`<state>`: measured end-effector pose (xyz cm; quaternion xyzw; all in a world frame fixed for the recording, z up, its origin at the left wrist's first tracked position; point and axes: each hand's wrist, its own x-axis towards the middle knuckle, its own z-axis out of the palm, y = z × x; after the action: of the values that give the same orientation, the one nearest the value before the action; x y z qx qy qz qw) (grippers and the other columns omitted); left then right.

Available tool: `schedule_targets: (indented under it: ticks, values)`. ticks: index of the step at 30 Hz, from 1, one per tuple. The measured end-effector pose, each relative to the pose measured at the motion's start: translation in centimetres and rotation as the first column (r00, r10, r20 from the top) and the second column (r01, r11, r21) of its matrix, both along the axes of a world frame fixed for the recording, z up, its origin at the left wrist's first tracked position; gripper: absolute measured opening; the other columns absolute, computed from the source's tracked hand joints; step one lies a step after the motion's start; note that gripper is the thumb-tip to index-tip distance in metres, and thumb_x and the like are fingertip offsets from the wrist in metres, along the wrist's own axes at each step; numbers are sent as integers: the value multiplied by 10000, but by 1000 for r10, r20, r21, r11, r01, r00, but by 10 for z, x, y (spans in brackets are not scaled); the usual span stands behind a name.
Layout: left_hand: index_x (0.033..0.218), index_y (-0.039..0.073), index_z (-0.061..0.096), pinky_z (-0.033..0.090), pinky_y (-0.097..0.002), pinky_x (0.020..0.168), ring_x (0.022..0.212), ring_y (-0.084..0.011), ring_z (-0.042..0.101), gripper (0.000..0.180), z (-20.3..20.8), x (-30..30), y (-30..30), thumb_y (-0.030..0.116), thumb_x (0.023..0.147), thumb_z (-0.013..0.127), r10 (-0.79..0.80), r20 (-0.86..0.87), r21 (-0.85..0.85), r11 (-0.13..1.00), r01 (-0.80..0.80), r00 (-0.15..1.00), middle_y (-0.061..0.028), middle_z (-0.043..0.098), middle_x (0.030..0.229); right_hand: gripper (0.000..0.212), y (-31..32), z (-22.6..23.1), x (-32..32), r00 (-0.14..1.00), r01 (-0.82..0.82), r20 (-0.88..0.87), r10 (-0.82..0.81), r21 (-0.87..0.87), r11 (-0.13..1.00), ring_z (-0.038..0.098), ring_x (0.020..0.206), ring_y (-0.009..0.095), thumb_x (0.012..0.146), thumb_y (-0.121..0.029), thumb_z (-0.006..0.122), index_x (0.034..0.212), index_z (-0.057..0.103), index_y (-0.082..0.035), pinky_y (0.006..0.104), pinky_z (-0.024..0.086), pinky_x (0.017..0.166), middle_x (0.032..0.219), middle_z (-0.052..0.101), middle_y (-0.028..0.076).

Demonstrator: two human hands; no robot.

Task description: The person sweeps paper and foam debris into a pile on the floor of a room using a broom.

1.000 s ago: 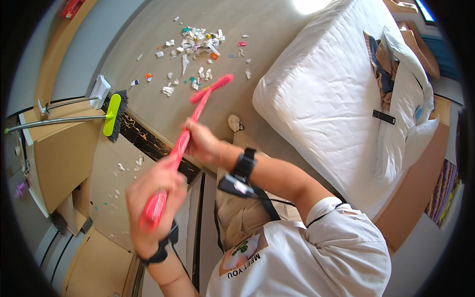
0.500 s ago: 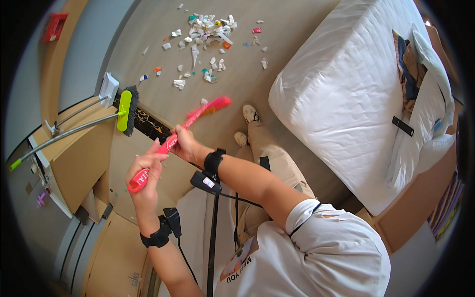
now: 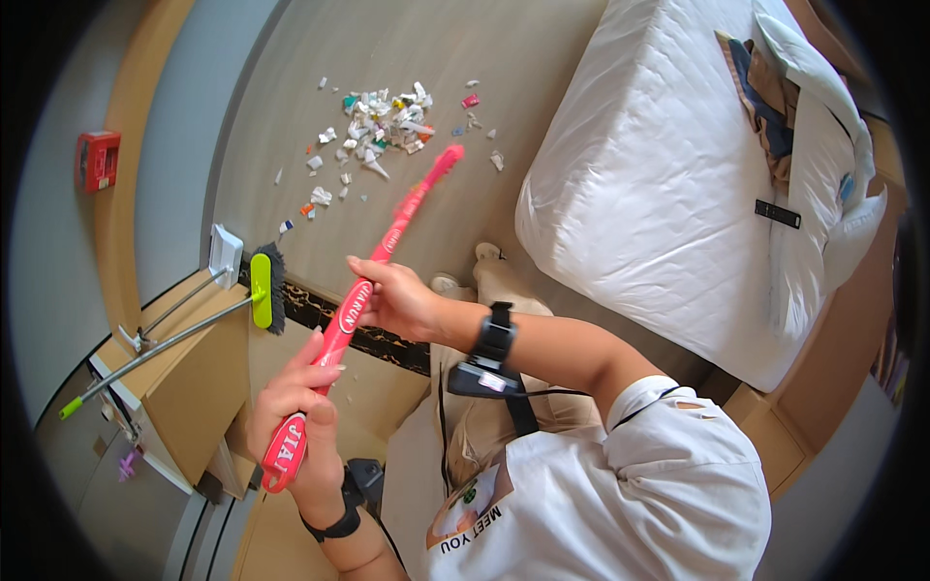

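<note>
"What is over on the left?"

"I see a red box (image 3: 98, 162) on the wall. Then there's a wooden cabinet (image 3: 189, 402). Just past it is a white pan (image 3: 226, 254) on a pole. Right beside that is a green broom (image 3: 262, 290) with gray bristles, and its long pole crosses over the cabinet in my view."

"And your hands?"

"My left hand (image 3: 315, 436) is the near one. It's wrapped around the near end of a pink broom (image 3: 344, 324), and a bit of the handle pokes out below it. There's a black strap (image 3: 334, 525) on that wrist."

"Where does the pink broom go?"

"It slants up from near left to far right, in the air in front of me. Its fuzzy end looks close to a messy pile of scraps (image 3: 383, 121) on the floor. Most scraps are white, and some are green, orange or pink. I can't tell if the fuzzy end touches the floor."

"What about the other hand?"

"My right hand (image 3: 412, 302) is closed around the middle of the handle, farther up than my left. Its wrist has a strap too. Just past it, a bit to the right, are two pale shoes (image 3: 487, 252)."

"And on the right?"

"A big white bed (image 3: 639, 194). Some crumpled clothes (image 3: 760, 87) lie on its far right part, and a black remote (image 3: 778, 214) lies nearer. A bunched white quilt (image 3: 814, 97) is by the clothes."
</note>
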<state>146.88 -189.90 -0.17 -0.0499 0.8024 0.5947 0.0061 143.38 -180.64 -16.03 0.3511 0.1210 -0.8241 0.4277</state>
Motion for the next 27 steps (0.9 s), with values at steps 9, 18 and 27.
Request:
schedule_targets:
  ticks: [9, 18, 27]
  values:
    - [892, -14, 575, 410, -248, 813, 926, -138, 535, 159, -89, -67, 7, 114, 803, 605, -67, 283, 267, 964, -11, 957, -99, 593, 961, 186, 32, -81, -44, 962, 218, 38, -270, 485, 847, 485, 464, 153, 832, -242, 478, 738, 455, -82, 279, 428, 439, 584, 491, 46]
    - [796, 0, 566, 401, -280, 828, 915, -170, 542, 108, -127, -122, -83, 99, 795, 609, -147, 195, 213, 971, 104, 970, -89, 618, 868, 170, -59, -154, -105, 982, 180, -20, -187, 379, 908, 479, 508, 163, 811, -229, 418, 704, 433, -98, 305, 399, 492, 582, 470, 40]
    - [778, -10, 568, 392, -308, 860, 962, -238, 558, 82, -51, -146, -155, 60, 771, 610, -182, 135, -117, 973, 198, 974, -115, 620, 865, 192, -172, -87, -139, 995, 87, -70, -74, 208, 974, 560, 552, 170, 835, -260, 420, 770, 470, -87, 290, 473, 482, 631, 538, 48]
